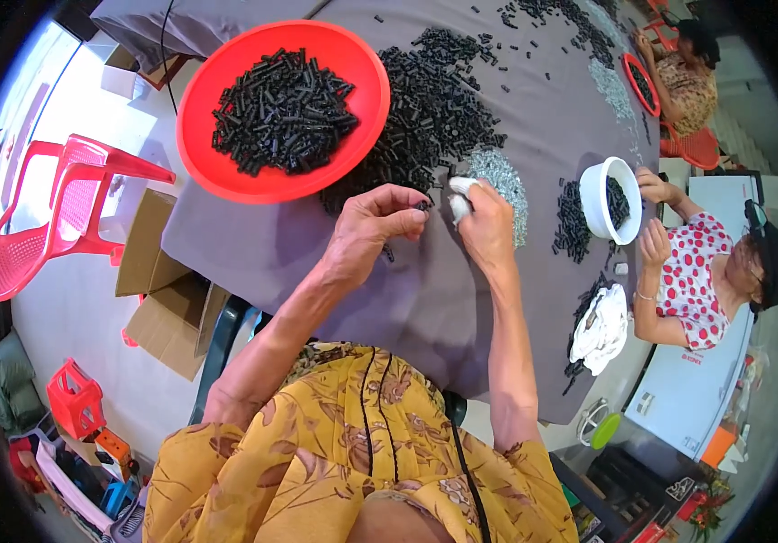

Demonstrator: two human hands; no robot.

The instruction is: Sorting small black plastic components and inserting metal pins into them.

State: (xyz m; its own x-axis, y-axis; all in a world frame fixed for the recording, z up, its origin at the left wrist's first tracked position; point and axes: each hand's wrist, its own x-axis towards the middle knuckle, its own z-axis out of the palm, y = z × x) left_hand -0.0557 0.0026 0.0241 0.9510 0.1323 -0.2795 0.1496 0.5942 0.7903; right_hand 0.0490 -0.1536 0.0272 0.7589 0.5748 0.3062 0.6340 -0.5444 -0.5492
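Observation:
My left hand [366,231] is closed in a pinch, thumb against forefinger, on a small black plastic piece [422,206]. Close by on its right is my right hand [487,222], with white wraps [461,199] on the fingertips and its fingers pressed together. Whatever it may hold is too small to make out. Beyond both hands spreads a large heap of short black plastic pieces [434,100]. A pile of small shiny clear or silvery pieces [502,185] lies just past my right hand. To the far left a red basin [199,136] holds many black pieces [285,113].
A grey cloth [534,308] covers the table. On the right, a person [692,271] sits by a white tub [595,204] and a crumpled white cloth [600,330]. Another person [687,81] is farther off. Left of the table are a cardboard box [167,299] and red chair [72,208].

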